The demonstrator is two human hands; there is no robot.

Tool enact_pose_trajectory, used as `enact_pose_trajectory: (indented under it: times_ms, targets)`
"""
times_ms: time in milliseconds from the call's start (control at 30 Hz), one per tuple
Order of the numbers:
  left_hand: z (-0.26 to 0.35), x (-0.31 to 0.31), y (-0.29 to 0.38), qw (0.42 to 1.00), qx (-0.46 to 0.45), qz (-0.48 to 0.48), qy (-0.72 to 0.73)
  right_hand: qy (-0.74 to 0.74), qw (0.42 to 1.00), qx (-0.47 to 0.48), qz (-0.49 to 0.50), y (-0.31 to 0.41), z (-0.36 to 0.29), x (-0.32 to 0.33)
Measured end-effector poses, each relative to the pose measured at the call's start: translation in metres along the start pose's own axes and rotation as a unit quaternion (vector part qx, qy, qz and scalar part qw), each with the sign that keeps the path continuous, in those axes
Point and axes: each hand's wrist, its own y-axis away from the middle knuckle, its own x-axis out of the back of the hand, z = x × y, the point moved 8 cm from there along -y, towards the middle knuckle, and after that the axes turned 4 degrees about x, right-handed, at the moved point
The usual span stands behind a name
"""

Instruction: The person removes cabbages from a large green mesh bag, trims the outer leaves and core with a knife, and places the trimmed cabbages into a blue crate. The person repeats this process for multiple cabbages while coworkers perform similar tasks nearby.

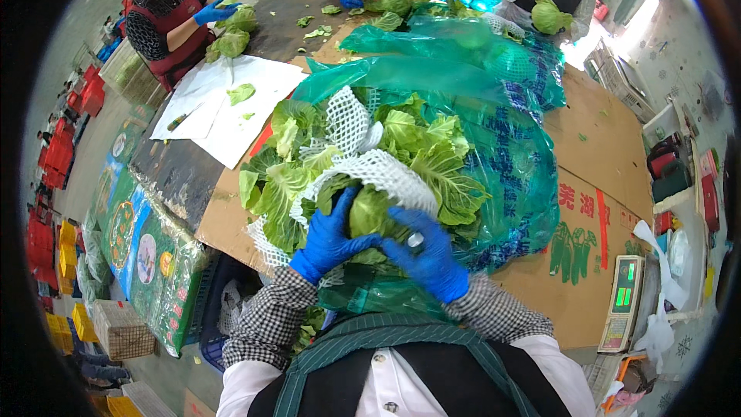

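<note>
Both my blue-gloved hands are at a round green cabbage head close in front of my body. My left hand grips its left side, thumb across the front. On the right side, the fingers of my right hand curl against the head. A small object with a pale round end shows at that palm; I cannot tell what it is. White foam netting arches over the far side of the cabbage. Loose outer cabbage leaves and more foam net sleeves lie behind it.
Green printed plastic bags cover the table's middle right. A knife lies on white paper at left. A digital scale stands right, on cardboard. Several co-workers handle cabbages across the table. A blue crate sits below left.
</note>
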Motion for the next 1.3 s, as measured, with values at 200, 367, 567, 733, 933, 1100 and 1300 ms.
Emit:
enact_pose_trajectory:
  times_ms: [200,367,567,733,933,1100,1300]
  targets:
    - [-0.003,-0.023,-0.059,1.000,0.027,-0.007,-0.001,0.169,0.978,-0.020,0.122,-0.026,0.020,0.014]
    - [-0.030,-0.027,-0.062,0.973,0.197,-0.107,0.053,0.194,0.963,-0.154,0.107,-0.039,0.126,0.043]
    - [-0.039,-0.011,-0.033,0.988,0.047,-0.010,0.150,0.079,0.989,-0.075,0.097,-0.033,0.075,0.024]
    - [-0.016,-0.007,-0.050,0.988,0.155,0.008,0.011,0.232,0.972,-0.039,-0.011,-0.048,0.011,-0.010]
    - [-0.002,-0.005,-0.052,0.978,0.146,0.090,-0.115,0.290,0.952,-0.096,-0.013,-0.096,0.077,0.001]
    - [-0.014,0.004,-0.027,0.981,0.152,0.108,-0.048,0.364,0.923,-0.111,-0.053,-0.095,0.101,-0.019]
    - [-0.020,0.006,0.018,0.990,0.017,0.138,-0.024,0.323,0.933,-0.147,-0.056,-0.084,0.150,-0.025]
